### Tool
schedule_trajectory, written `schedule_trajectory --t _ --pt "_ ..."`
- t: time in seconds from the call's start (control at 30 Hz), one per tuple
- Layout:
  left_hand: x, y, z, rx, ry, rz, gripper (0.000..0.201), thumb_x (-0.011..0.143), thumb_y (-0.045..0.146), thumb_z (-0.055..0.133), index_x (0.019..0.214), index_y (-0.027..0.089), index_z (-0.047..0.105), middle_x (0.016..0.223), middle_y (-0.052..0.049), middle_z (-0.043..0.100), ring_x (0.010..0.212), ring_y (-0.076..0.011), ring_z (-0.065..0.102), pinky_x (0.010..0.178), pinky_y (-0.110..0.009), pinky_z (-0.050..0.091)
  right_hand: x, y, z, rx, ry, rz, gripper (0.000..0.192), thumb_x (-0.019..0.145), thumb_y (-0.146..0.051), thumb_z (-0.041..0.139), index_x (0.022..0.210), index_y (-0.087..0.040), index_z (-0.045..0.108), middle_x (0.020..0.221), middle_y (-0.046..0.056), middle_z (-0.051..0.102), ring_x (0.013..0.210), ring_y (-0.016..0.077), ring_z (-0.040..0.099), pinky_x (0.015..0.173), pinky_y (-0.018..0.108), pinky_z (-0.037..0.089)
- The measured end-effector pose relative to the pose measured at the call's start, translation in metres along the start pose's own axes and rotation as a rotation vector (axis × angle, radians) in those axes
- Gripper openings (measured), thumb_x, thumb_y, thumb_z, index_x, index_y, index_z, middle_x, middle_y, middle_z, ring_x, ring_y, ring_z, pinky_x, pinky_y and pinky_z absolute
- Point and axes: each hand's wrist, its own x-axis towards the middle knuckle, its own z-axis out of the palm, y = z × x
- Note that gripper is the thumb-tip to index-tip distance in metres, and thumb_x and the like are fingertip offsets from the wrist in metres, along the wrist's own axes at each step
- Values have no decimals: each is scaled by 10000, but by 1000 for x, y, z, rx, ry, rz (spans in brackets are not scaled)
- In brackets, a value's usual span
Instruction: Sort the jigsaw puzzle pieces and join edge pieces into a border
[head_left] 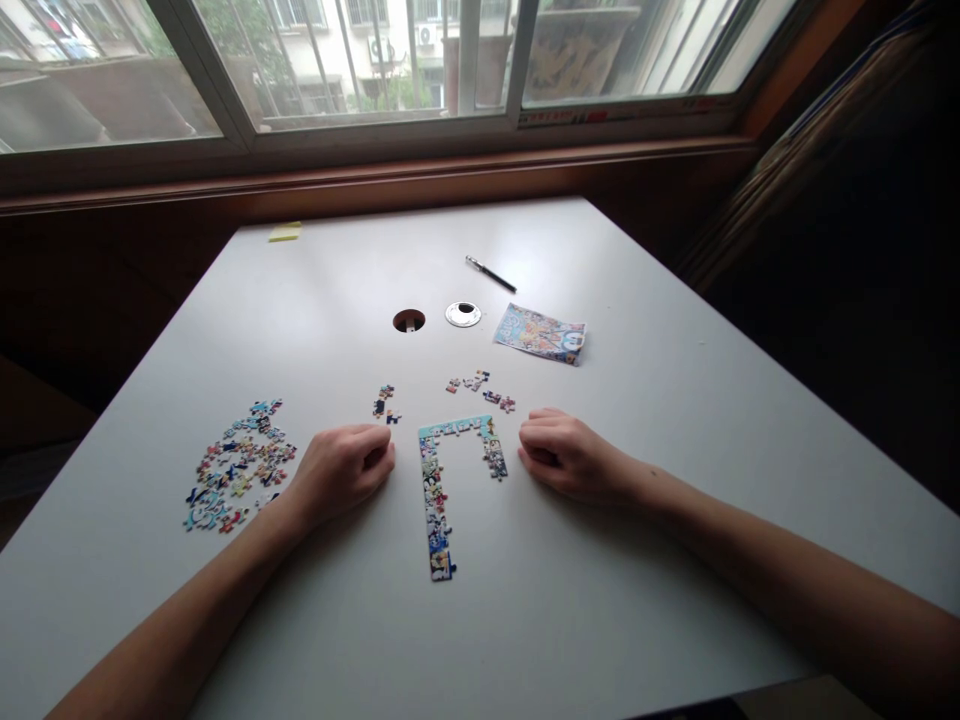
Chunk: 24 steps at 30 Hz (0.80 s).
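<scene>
A partly joined jigsaw border (437,490) lies on the white table (600,560), shaped like a long left strip with a short top bar and a stub going down on the right. My left hand (341,470) rests on the table just left of the strip, fingers curled in, holding nothing that I can see. My right hand (562,452) rests just right of the stub, fingers also curled under. A heap of loose puzzle pieces (236,465) lies to the left of my left hand. Small clusters of pieces (385,403) (480,388) sit beyond the border.
A printed picture sheet (541,333) lies further back on the right. A black pen (490,273), a round cable hole (409,320) and its silver cap (463,314) are beyond it. A yellow sticky pad (285,232) sits at the far edge under the window.
</scene>
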Motion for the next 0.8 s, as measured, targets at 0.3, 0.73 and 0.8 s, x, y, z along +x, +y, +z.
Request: schedule_trajectory --t 0.3,0.73,0.8 --pt "0 1 -1 4 -8 0 308 918 253 471 640 193 353 590 38 376 544 -117 311 574 -271 247 1 -1 -1 -1 0 -6 371 803 -48 492 678 -229 194 626 -35 325 613 137 279 643 285 309" --pt "0 2 -1 4 -9 -3 314 914 257 478 640 192 340 590 42 367 542 -114 308 566 -266 238 1 0 -1 -4 -4 -4 361 817 -65 493 675 -230 205 630 -33 336 619 139 291 655 284 316" --pt "0 2 -2 4 -8 -8 317 916 257 477 640 191 334 588 43 363 541 -112 307 566 -268 236 1 0 -1 -3 -1 -6 359 818 -65 492 675 -231 207 629 -34 337 620 140 293 654 283 317"
